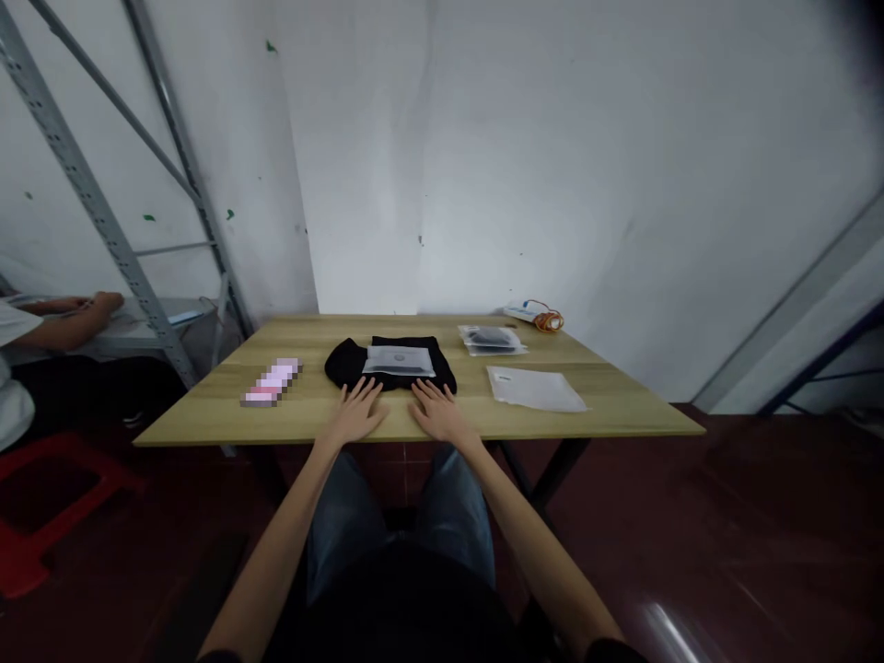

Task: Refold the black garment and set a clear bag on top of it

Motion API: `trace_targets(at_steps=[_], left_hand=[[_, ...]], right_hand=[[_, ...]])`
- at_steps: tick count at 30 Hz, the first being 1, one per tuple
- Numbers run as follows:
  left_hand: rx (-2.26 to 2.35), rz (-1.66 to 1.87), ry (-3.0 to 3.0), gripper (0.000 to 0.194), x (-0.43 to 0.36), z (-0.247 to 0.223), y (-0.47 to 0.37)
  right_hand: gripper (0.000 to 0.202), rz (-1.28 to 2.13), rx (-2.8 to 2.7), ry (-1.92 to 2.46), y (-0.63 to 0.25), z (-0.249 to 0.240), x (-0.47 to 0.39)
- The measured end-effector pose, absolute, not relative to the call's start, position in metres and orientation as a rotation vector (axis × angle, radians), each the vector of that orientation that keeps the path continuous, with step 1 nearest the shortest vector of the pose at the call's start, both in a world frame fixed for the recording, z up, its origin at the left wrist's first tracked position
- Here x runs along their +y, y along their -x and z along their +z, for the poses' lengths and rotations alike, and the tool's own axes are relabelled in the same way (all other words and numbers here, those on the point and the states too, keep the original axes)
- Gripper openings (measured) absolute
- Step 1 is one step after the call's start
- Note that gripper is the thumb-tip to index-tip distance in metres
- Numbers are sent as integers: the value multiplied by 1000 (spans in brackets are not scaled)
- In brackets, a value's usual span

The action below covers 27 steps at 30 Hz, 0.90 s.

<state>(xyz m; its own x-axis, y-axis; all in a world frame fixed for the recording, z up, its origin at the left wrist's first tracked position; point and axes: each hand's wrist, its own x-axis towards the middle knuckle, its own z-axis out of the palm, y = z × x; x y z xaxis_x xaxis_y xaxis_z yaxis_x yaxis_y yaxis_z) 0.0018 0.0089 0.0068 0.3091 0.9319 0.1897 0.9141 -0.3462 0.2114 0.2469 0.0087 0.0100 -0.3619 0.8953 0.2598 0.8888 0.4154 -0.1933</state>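
My left hand (354, 412) lies flat on the table, fingers spread, its fingertips at the near edge of a black folded cloth item (343, 363). On the other side, my right hand (439, 412) rests palm down with fingers apart, fingertips by the same black fabric. Neither hand grips anything. Across the middle of the cloth lies a pale, flat packet (399, 360) with a small round mark. What kind of cloth item it is, I cannot tell.
A white flat bag (535, 389) lies right on the wooden table (331, 326). Behind it are stacked bags with dark contents (492, 339) and a power strip (521, 313) with coiled orange cable (549, 320). A blurred-out pink object (273, 381) lies left. Another person's arm (73, 322) shows beyond a metal rack.
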Motion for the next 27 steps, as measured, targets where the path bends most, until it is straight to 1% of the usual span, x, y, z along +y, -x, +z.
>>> trace_targets(at_steps=[4, 10, 16, 27], left_hand=[[1768, 422, -2475, 70, 8, 7, -1], [1771, 377, -2467, 72, 10, 7, 1], [1757, 426, -2510, 69, 11, 3, 2], [1747, 356, -2498, 70, 18, 9, 3]], right_hand=[[61, 44, -2352, 1556, -247, 8, 9], [62, 96, -2352, 1572, -246, 10, 10], [61, 70, -2329, 1557, -246, 5, 13], [63, 100, -2336, 1615, -246, 3, 25]])
